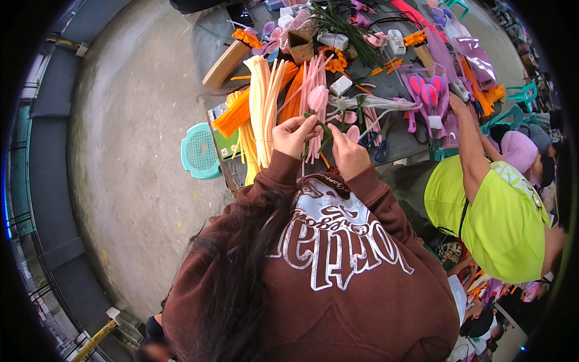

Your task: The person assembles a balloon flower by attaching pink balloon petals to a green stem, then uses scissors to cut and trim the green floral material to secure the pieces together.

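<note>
My left hand pinches a pink tulip made of fuzzy stems just under its bloom, which points up and away from me. From that pinch a thin green strip runs across to my right hand, whose thumb and finger are closed on it. I cannot tell whether the strip is tape or a fuzzy wire. Beyond my hands lie bundles of pale yellow, orange and pink pipe cleaners. Another pink bloom lies past my right hand.
Dark-handled scissors lie right of my hands. Green stems, a cardboard box and orange flowers crowd the table's far side. A teal stool stands left. At right, a person in a lime shirt reaches over the table.
</note>
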A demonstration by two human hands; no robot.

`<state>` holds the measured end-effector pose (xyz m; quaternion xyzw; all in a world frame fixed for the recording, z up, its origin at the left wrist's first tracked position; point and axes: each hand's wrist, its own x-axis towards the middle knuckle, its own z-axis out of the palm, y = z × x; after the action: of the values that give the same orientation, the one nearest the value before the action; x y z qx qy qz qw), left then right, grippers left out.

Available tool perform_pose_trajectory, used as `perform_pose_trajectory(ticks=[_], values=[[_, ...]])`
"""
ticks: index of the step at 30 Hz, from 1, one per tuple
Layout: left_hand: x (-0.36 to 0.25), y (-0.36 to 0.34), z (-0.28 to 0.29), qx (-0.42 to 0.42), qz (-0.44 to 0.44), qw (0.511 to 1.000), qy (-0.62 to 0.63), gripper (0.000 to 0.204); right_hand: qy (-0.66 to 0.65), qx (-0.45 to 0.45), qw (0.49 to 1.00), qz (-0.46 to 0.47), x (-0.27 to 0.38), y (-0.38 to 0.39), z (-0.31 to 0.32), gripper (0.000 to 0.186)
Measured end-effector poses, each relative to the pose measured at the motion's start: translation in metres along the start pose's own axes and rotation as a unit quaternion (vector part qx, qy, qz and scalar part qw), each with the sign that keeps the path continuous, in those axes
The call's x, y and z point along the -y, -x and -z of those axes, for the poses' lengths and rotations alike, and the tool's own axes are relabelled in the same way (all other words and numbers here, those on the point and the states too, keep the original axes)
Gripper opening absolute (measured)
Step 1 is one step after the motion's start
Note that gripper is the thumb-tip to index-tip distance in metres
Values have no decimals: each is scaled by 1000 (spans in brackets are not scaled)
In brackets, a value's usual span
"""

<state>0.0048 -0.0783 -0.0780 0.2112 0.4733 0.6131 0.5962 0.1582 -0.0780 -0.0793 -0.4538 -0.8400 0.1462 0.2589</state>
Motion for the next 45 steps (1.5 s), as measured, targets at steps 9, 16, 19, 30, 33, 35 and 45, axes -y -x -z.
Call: perform_pose_trajectory(ticks=[9,16,19,30,33,35,45], values=[[-3,-4,8,-27,-10,1000,-2,13,-148,-3,986,-75,-7,6,1,15],[-4,-5,8,-25,-29,999,12,13,-110,-30,992,-61,-3,3,9,8],[-4,-5,9,-35,-33,999,13,13,-112,-35,992,-45,-9,7,5,8],[-6,-7,12,-50,-44,997,23,13,-104,-37,990,-86,-15,11,3,8],[-7,-8,13,-55,-45,997,23,15,-140,-40,987,-66,-20,14,4,14],[-7,-8,12,-62,-37,997,18,15,-119,-47,990,-66,-23,15,1,21],[-5,-10,14,-61,-39,997,31,16,-630,27,735,-249,-34,17,-2,33]])
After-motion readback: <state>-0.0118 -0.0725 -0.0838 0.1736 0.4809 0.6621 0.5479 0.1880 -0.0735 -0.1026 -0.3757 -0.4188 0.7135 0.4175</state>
